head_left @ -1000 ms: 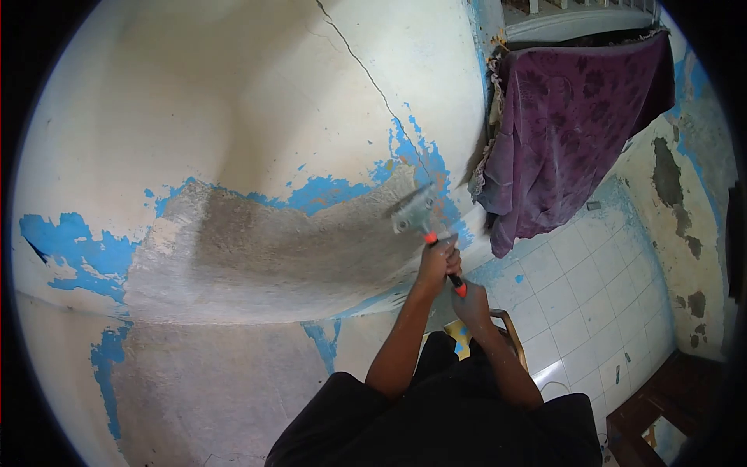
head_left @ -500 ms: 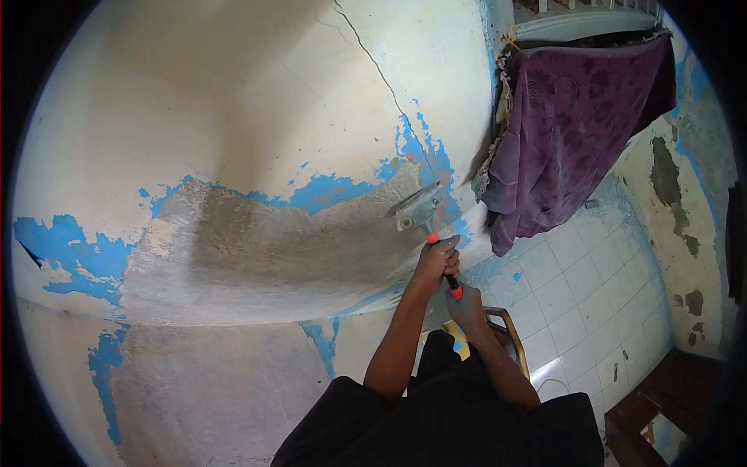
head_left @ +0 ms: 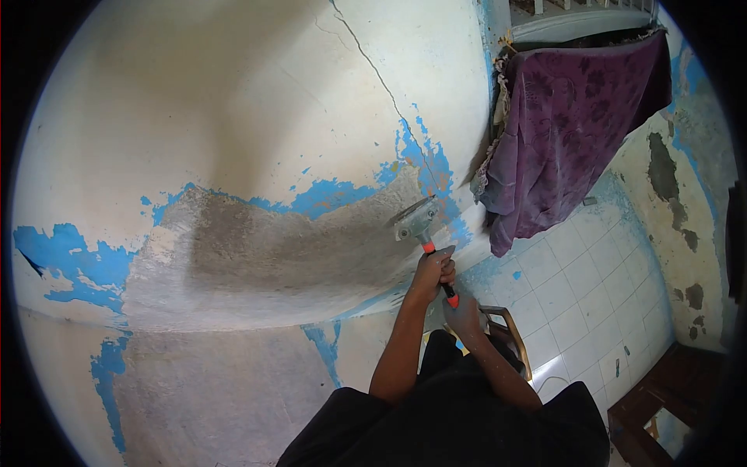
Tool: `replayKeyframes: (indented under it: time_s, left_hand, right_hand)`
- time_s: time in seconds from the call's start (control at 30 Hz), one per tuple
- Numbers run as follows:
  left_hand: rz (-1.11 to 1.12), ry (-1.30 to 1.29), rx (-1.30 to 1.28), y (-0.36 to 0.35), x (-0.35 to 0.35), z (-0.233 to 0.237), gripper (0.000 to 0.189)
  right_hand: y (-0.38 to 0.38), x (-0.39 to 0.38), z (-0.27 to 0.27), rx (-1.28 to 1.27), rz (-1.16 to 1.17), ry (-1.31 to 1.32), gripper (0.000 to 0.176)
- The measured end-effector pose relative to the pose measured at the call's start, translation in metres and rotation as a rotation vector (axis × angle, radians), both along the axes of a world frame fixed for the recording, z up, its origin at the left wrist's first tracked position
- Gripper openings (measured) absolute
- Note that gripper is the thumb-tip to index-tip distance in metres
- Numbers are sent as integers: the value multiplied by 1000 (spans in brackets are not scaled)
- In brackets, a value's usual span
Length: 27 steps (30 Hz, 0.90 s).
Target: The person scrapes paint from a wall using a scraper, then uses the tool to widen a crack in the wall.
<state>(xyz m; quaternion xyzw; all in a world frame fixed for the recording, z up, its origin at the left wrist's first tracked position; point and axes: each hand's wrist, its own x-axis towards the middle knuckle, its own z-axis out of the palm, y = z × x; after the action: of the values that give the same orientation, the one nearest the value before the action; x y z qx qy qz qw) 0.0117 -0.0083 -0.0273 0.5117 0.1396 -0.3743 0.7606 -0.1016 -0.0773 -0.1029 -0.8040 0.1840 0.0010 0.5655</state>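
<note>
A long-handled scraper [head_left: 418,221] has a wide grey metal head and a black-and-red handle. Its head lies at the right end of the rough grey patch [head_left: 311,241] on the wall, close to peeling blue paint [head_left: 334,194]. Closed round the upper handle, my left hand [head_left: 433,274] sits just below the head. My right hand [head_left: 464,313] is closed at the red lower end of the handle; its fingers are partly hidden. A thin crack [head_left: 373,66] runs down the cream wall towards the scraper head.
To the right, a purple patterned cloth [head_left: 572,132] hangs over a ledge. Below it are dusty white floor tiles [head_left: 564,327]. A chair-like frame [head_left: 510,335] stands beside my right forearm. Dark wooden furniture [head_left: 661,401] occupies the lower right, near a patchy wall [head_left: 642,167].
Both hands and the scraper have moved slightly down and to the left along the wall. My grip on the handle looks the same.
</note>
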Motion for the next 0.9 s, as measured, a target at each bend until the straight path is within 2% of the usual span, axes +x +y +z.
replayKeyframes:
  time_s: [0.07, 0.17, 0.27, 0.3, 0.37, 0.47, 0.73, 0.9]
  left_hand:
    - [-4, -9, 1, 1, 1, -12, 40]
    - [-10, -62, 11, -1, 8, -3, 40]
    - [-7, -113, 27, -4, 10, 22, 39]
    - [0, -138, 29, -5, 12, 28, 39]
    - [11, -65, 4, 0, 7, 2, 40]
    - [14, -23, -18, 1, 4, -4, 40]
    - [21, -9, -40, -2, 1, -8, 40]
    - [-4, -72, -92, -5, 6, 5, 41]
  right_hand:
    - [1, 2, -17, -29, -5, 18, 20]
    - [1, 6, -19, -8, 2, -4, 19]
    - [0, 21, 15, 76, -70, -114, 19]
    - [1, 17, 9, 47, -59, -112, 20]
    - [3, 13, -12, -2, -45, -133, 20]
    - [-1, 4, -23, -48, 31, 18, 19]
    - [-9, 5, -13, -8, 11, 69, 18]
    - [-6, 6, -13, -8, -6, -9, 17]
